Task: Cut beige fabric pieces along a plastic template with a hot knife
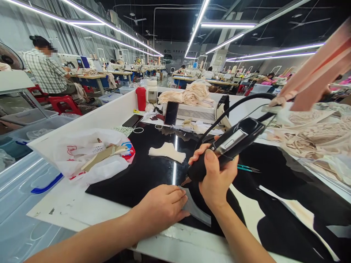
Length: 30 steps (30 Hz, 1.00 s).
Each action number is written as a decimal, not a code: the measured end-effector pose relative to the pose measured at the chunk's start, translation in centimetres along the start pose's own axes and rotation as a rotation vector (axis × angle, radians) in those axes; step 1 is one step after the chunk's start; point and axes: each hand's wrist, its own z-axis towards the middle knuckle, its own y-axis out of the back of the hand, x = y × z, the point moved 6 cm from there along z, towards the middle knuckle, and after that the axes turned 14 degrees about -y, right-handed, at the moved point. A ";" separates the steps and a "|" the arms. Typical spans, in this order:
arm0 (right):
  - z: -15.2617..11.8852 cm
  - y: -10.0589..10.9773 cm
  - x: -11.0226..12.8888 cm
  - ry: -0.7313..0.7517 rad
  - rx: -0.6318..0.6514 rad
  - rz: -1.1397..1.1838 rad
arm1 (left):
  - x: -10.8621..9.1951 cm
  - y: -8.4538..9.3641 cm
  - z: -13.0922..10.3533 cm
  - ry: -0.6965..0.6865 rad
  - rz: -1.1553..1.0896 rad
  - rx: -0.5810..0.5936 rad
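In my right hand (219, 175) is a black corded hand tool (233, 140), with fingers and thumb wrapped round its body. Its pointed metal tip (186, 181) slants down to the edge of a grey curved piece (196, 206), close to my left fingertips. My left hand (164, 204) lies palm down with fingers stretched over that piece, pressing it to the black sheet (123, 182). What is under my left fingers is hidden. A cream cut piece (167, 152) lies on the sheet beyond my hands. Turquoise-handled snips (248, 168) rest right of my right hand.
A white plastic bag (95, 146) with scraps sits at the left. At the back are a phone (171, 113), a white vented box (196, 112) and a red container (140, 98). Beige straps (315, 131) pile up on the right. A person (49, 69) sits far left.
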 end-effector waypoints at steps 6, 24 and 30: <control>-0.3 -0.1 -0.3 0.003 0.002 0.013 | 0.0 0.1 0.2 0.006 -0.020 -0.019; -2.2 5.0 5.3 0.004 -0.119 -0.052 | 0.2 1.0 0.3 -0.011 -0.026 -0.034; -3.5 6.3 5.4 0.007 -0.116 -0.074 | -0.6 2.0 1.4 -0.088 -0.077 -0.102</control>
